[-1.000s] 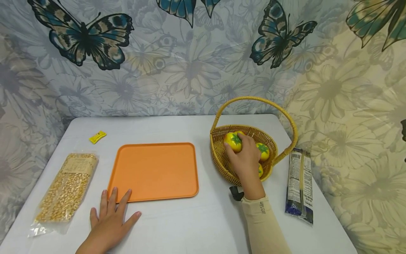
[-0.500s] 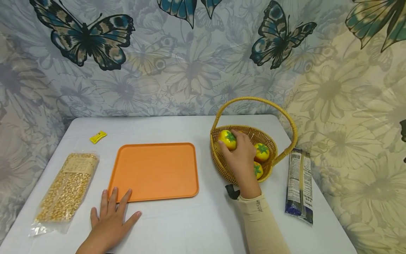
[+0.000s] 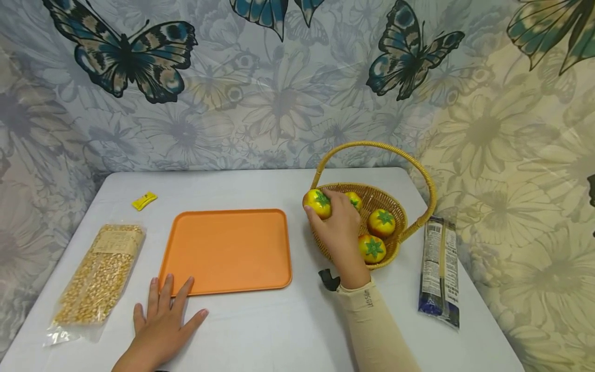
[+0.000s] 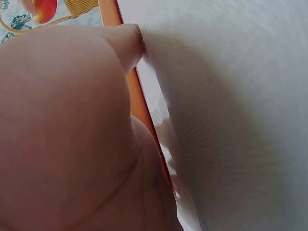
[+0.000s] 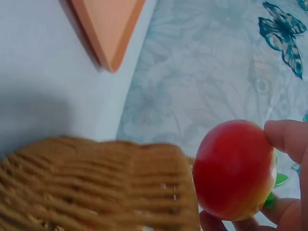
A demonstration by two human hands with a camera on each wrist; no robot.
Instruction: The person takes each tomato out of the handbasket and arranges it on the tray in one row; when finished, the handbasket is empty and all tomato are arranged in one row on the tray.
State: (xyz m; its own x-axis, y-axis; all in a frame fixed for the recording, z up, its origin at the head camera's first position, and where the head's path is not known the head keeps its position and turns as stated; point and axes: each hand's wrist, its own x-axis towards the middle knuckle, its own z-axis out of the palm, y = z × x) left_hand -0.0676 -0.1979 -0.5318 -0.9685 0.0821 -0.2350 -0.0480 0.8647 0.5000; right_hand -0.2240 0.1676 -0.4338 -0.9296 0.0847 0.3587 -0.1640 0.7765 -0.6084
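Observation:
My right hand pinches a glossy tomato, yellow with a green star-shaped top, over the left rim of a wicker basket. In the right wrist view the underside of this tomato is red, and thumb and fingers hold it beside the woven wall. Three more such tomatoes, one of them at the right, lie in the basket; the back one is partly covered by the hand. My left hand lies with spread fingers, its fingertips on the near left edge of an orange tray.
A clear bag of corn kernels lies left of the tray. Behind it is a small yellow packet. A dark blue printed package lies right of the basket, whose tall handle arches over it.
My right hand has lifted the tomato and moved left with it, from inside the basket to its left rim. More of the other tomatoes shows. My left hand has stayed still.

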